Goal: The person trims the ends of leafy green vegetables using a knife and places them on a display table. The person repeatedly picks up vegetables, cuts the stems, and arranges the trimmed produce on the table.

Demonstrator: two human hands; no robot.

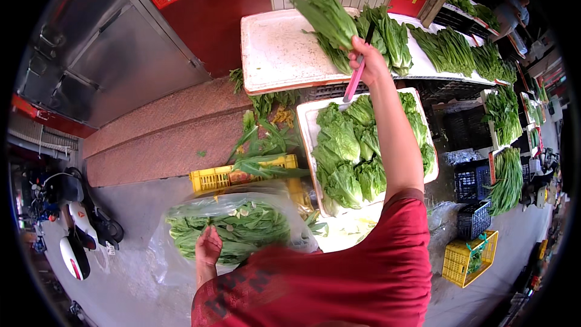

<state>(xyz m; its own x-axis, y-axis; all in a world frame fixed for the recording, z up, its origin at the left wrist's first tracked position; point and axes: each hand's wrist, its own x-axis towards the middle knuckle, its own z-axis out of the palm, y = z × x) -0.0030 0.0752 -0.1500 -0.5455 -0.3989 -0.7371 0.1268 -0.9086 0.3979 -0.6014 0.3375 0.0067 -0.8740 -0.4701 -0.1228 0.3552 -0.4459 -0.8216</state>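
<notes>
My right hand (370, 58) reaches out over the white foam table top and grips the base of a long-leaf lettuce (320, 11). In the same hand is a slim pink and black tool (355, 79), probably a knife; which end is the blade cannot be told. My left hand (209, 246) is at a clear plastic bag (258, 197) full of long green lettuces (245, 231), its fingertips against the leaves. Whether it grips one is unclear. Beneath my right forearm, a white foam box (313, 154) holds several curly lettuce heads (338, 141).
More greens (395, 41) lie along the white foam display (277, 54). A yellow crate (218, 179) with loose leaves stands beside the bag. Dark crates (472, 220) and another yellow crate (467, 259) are at right. Scooters (79, 222) stand at left; a person (513, 13) is far right.
</notes>
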